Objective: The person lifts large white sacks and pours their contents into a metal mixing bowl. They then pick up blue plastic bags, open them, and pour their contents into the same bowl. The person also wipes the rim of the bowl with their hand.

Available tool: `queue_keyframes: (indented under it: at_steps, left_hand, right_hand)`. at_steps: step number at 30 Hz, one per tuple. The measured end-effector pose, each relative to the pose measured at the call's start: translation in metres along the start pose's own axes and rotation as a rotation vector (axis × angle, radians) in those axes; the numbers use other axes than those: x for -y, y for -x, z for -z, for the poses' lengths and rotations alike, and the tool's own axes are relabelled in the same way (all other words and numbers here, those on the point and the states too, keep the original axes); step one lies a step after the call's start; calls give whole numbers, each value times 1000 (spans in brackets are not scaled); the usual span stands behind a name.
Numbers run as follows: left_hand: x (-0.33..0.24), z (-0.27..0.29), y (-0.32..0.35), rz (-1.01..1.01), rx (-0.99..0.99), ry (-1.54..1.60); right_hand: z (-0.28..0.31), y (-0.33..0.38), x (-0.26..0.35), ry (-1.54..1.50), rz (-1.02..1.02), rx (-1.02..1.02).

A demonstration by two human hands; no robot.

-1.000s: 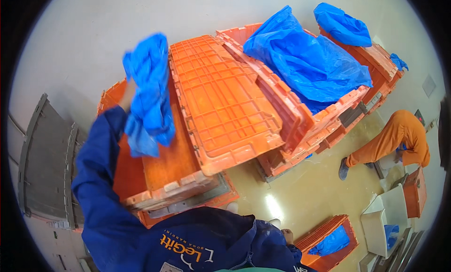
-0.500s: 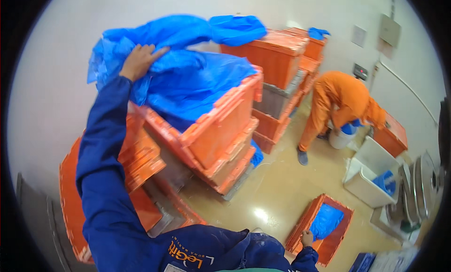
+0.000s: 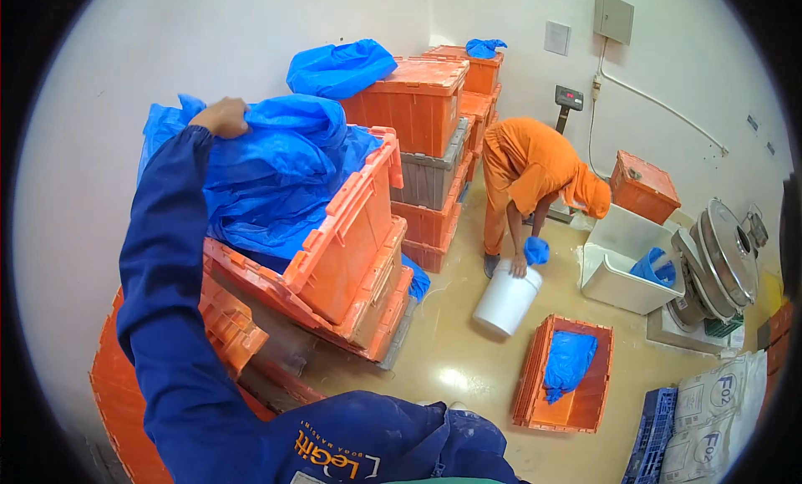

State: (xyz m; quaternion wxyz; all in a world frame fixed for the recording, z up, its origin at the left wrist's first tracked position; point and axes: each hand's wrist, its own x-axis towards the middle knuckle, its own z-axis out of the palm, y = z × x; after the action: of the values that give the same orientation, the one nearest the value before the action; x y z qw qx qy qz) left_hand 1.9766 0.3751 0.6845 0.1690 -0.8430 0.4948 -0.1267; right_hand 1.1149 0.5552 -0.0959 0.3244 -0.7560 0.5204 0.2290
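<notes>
At the far left, my left hand (image 3: 223,118) is closed on the gathered edge of a blue plastic bag (image 3: 276,175). The bag lies crumpled over the mouth of an orange crate (image 3: 347,225), the top one of a stack. What lies under the plastic is hidden. My left arm reaches up along the stack's left side. My right hand is out of sight. Behind this crate, another blue bag (image 3: 341,68) rests on a lidded orange crate (image 3: 409,87).
A co-worker in orange (image 3: 539,166) bends over a tilted white bucket (image 3: 507,298). An open orange crate (image 3: 603,384) on the floor holds a blue bag (image 3: 571,363). To the right stand a white tub (image 3: 622,279), steel equipment (image 3: 723,246) and printed sacks (image 3: 710,417).
My left hand has drawn the blue plastic together, apart from the bag behind. My right hand has left the floor crate and gone out of view. The co-worker's bucket has come nearer and tilted.
</notes>
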Motion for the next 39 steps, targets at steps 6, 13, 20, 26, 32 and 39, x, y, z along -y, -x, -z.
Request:
queue_keyframes:
  at_steps: [6, 13, 20, 26, 32, 39]
  left_hand:
    - [-16, 73, 8, 82, -74, 89]
    - [-33, 111, -4, 307, -1071, -222]
    - [-167, 177, 26, -531, -1797, 657]
    - [-354, 174, 137, -959, -1659, 1059]
    - [-548, 101, 316, -1989, -1017, 1031]
    - [-685, -78, 534, -2788, -732, 563]
  right_hand:
    - [46, -73, 79, -788, -189, -305]
    - [98, -53, 156, -976, -30, -643]
    - [52, -30, 130, -1093, -169, -612]
    - [104, 65, 131, -1412, -124, -665]
    - [201, 264, 69, -1926, 119, -973]
    - [189, 369, -10, -1685, 301, -935]
